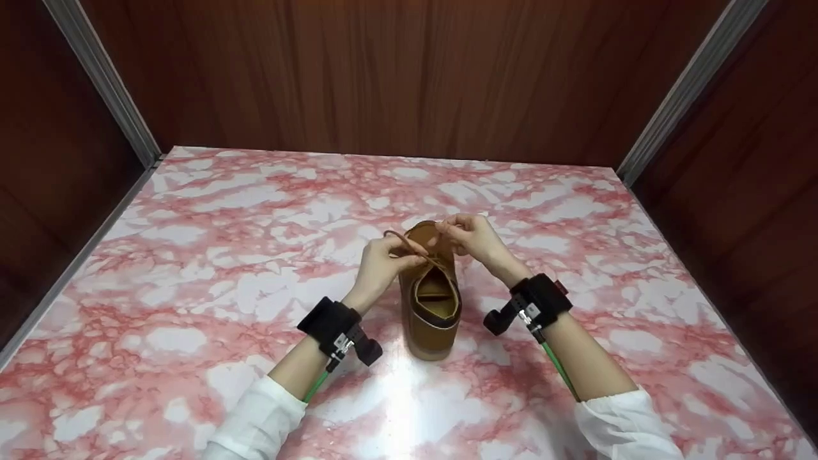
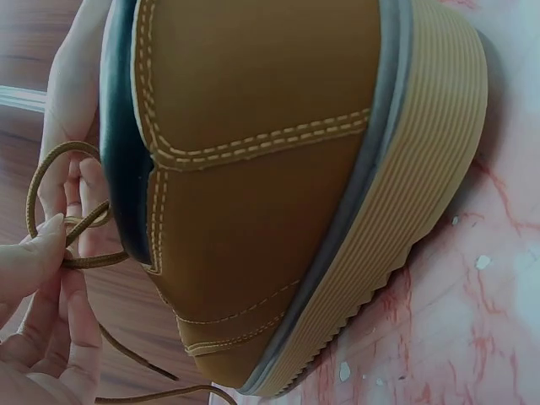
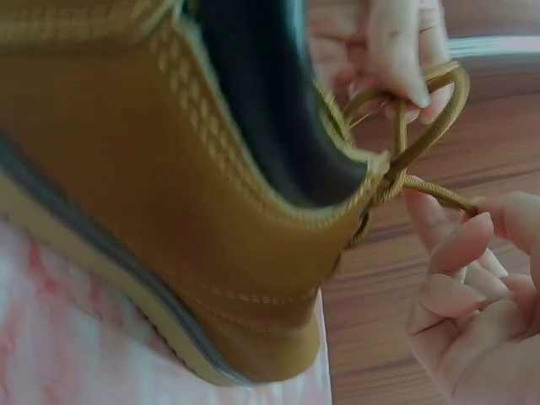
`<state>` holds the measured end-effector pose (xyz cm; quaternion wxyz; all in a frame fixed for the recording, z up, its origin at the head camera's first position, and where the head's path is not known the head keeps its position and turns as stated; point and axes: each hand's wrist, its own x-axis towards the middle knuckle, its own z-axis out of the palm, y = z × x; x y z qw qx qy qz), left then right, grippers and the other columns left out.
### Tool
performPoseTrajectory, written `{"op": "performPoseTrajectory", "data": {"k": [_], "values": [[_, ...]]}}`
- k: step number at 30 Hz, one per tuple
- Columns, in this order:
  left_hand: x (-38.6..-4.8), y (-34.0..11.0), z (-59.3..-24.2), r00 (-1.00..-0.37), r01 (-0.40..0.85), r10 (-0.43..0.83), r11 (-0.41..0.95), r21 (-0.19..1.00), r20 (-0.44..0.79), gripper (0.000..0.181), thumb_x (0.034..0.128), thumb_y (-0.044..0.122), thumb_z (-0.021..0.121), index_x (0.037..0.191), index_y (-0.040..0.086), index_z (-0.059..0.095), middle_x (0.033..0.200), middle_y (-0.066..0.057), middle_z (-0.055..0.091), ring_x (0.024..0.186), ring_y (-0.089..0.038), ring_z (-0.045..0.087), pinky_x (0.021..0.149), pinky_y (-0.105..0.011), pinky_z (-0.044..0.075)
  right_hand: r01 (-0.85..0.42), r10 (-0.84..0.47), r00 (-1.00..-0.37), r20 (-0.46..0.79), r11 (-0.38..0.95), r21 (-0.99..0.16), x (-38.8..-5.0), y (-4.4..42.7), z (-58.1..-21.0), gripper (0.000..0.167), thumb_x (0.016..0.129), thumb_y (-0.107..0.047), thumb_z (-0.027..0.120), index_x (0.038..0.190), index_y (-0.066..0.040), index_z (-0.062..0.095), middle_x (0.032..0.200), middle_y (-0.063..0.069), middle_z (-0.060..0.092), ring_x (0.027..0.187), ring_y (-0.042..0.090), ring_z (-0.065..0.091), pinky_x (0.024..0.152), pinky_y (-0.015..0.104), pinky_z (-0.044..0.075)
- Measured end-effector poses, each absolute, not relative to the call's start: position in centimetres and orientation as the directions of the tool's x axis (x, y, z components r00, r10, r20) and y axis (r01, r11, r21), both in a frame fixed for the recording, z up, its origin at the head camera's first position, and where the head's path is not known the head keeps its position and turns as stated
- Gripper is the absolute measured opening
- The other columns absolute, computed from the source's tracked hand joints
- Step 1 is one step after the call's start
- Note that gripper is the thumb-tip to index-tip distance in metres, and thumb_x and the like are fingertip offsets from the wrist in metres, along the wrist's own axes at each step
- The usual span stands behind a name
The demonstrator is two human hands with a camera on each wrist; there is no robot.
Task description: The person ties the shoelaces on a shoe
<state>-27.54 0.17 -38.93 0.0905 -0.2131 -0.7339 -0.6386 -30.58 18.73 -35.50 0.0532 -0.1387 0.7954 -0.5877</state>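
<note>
A brown shoe point(image 1: 429, 338) stands on the table, its toe pointing away and its opening towards the camera. On its left, the left hand point(image 1: 383, 265) pinches a looped brown lace point(image 2: 52, 153) between thumb and fingers above the shoe's front. Beyond it on the right, the right hand point(image 1: 476, 241) holds another stretch of lace point(image 3: 443, 194) between thumb and index finger, its other fingers curled. In the right wrist view the lace crosses itself near the top of the opening. Loose lace ends hang below the left hand in the left wrist view.
The table point(image 1: 160, 287) has a red and white marbled top. Dark wood panels point(image 1: 383, 76) stand behind it and on both sides, with grey metal strips point(image 1: 105, 80) at the corners. Each wrist wears a black strap point(image 1: 540, 299) with a green cable.
</note>
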Motion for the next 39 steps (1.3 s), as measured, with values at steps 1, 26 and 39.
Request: {"op": "performPoseTrajectory", "data": {"k": [1, 26, 39], "values": [[-27.3, 0.1, -38.6, -0.893, 0.429, 0.197, 0.094, 0.899, 0.405, 0.012, 0.073, -0.001, 0.072, 0.084, -0.005, 0.069, 0.083, -0.011, 0.065, 0.081, -0.023, 0.061, 0.072, -0.031, 0.048, -0.135, -0.285, -0.956, 0.068, 0.222, -0.966, -30.5, 18.7, -35.5, 0.023, 0.092, -0.016, 0.055, 0.092, 0.007, 0.057, 0.077, 0.013, 0.066, 0.048, 0.008, 0.046, 0.046, 0.019, 0.034], [-27.9, 0.4, -39.4, -0.906, 0.402, 0.188, 0.1, 0.91, 0.38, 0.013, 0.0735, 0.001, 0.072, 0.086, 0.0, 0.07, 0.081, -0.006, 0.066, 0.078, -0.022, 0.061, 0.071, -0.029, 0.047, -0.119, -0.278, -0.952, 0.127, -0.046, -0.992, -29.4, 20.2, -36.9, 0.015, 0.095, -0.004, 0.043, 0.103, 0.008, 0.043, 0.084, 0.021, 0.064, 0.067, 0.021, 0.063, 0.062, 0.033, 0.051], [-28.2, 0.3, -39.6, -0.921, 0.359, 0.193, 0.083, 0.93, 0.338, 0.014, 0.0751, 0.006, 0.072, 0.088, 0.001, 0.071, 0.085, -0.005, 0.067, 0.081, -0.016, 0.06, 0.074, -0.028, 0.045, -0.072, -0.156, -0.985, 0.078, -0.044, -0.996, -29.3, 21.4, -37.3, 0.02, 0.084, 0.0, 0.062, 0.098, 0.013, 0.058, 0.087, 0.02, 0.063, 0.069, 0.02, 0.061, 0.064, 0.03, 0.05]]}}
